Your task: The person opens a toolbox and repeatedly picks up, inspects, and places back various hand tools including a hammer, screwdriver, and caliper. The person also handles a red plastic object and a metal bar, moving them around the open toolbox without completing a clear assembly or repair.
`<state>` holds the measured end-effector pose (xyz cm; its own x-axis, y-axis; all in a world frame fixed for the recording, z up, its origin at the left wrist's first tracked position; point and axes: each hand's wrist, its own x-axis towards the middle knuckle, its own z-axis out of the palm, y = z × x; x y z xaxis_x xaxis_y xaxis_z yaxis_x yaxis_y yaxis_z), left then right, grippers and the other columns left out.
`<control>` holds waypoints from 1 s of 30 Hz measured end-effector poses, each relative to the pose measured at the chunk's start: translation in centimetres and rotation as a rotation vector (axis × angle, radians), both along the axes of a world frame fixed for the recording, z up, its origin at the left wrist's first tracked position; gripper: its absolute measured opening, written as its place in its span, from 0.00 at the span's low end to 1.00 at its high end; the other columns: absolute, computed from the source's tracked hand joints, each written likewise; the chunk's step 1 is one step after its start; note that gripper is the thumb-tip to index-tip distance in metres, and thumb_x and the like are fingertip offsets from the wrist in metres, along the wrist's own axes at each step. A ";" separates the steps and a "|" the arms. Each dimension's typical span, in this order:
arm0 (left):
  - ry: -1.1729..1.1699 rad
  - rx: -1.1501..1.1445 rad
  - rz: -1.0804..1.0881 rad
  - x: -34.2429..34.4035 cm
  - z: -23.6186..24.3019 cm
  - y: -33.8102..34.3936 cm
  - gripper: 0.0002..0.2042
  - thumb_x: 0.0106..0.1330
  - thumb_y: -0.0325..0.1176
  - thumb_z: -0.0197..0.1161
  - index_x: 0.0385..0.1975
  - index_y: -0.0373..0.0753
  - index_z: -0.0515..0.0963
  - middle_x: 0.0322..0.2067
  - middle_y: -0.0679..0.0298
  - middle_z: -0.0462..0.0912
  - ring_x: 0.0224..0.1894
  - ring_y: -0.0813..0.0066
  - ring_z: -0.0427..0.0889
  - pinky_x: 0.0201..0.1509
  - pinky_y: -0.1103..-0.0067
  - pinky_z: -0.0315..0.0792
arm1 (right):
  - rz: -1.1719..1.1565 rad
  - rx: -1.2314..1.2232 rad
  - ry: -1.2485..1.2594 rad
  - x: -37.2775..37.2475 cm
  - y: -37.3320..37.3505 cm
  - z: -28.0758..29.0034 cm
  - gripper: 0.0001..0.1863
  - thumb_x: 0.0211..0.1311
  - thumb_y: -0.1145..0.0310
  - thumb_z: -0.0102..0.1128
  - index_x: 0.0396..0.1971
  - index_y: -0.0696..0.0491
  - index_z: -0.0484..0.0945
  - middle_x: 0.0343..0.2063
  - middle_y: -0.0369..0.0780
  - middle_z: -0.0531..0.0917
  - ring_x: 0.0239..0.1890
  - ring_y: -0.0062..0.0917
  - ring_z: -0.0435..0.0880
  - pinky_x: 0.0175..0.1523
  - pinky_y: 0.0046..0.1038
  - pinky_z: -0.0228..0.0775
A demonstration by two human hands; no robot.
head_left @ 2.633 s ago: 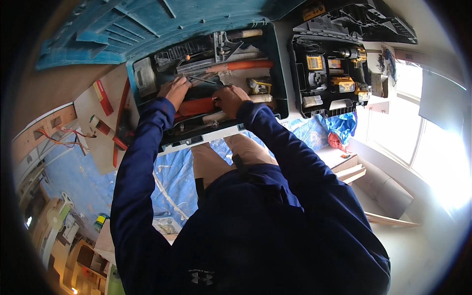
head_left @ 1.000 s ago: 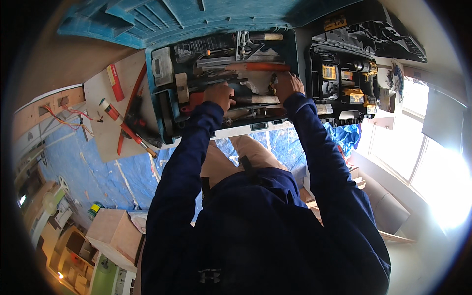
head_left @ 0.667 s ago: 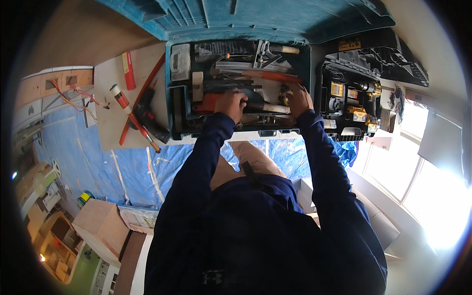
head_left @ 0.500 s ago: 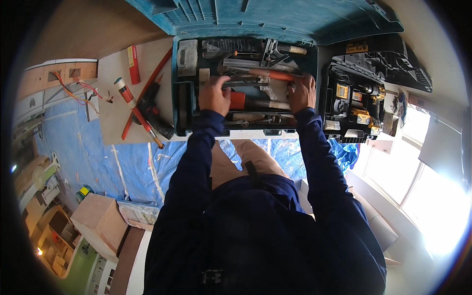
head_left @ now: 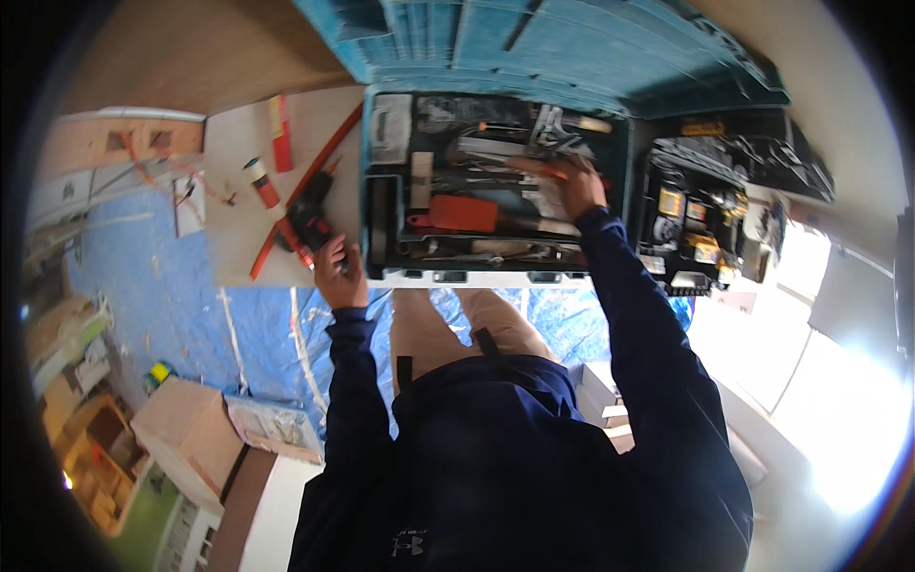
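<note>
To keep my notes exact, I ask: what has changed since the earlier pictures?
The left hand moved leftward and nearer, out of the teal plastic toolbox, to the near end of the long red tubular tool. The right hand stays inside; the toolbox stays open.

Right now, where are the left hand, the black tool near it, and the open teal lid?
Left hand (head_left: 341, 275): head view, middle of the hand.
Black tool (head_left: 306, 220): head view, its dark body.
Teal lid (head_left: 572, 52): head view, ribbed inner side.

Glaringly bright window (head_left: 753, 334) on the right, wrinkled blue floor sheeting (head_left: 162, 286), pale wooden box (head_left: 181, 434) at lower left.
</note>
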<state>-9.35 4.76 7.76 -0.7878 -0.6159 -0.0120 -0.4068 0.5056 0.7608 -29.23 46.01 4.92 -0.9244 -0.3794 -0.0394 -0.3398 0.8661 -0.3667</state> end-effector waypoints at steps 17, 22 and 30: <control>0.191 0.367 -0.331 -12.4 7.0 9.3 0.20 0.68 0.42 0.66 0.55 0.37 0.76 0.45 0.58 0.82 0.47 0.68 0.81 0.49 0.73 0.76 | -0.302 -0.393 -0.004 -2.4 -3.3 8.4 0.17 0.56 0.62 0.72 0.37 0.60 0.82 0.34 0.48 0.86 0.36 0.44 0.85 0.40 0.36 0.76; 0.163 0.819 -0.517 -13.8 9.6 14.1 0.23 0.75 0.47 0.55 0.59 0.34 0.71 0.47 0.56 0.81 0.50 0.71 0.80 0.54 0.76 0.73 | -0.494 -0.922 -0.231 2.1 -6.6 17.3 0.10 0.60 0.68 0.70 0.36 0.59 0.83 0.31 0.38 0.87 0.32 0.20 0.84 0.39 0.25 0.76; 0.004 0.969 -0.469 -8.2 15.8 15.4 0.20 0.80 0.45 0.45 0.54 0.33 0.73 0.41 0.62 0.81 0.44 0.78 0.79 0.46 0.80 0.73 | -0.641 -1.580 -0.584 10.2 -11.3 19.6 0.19 0.59 0.81 0.68 0.50 0.63 0.74 0.39 0.41 0.86 0.42 0.22 0.85 0.50 0.24 0.79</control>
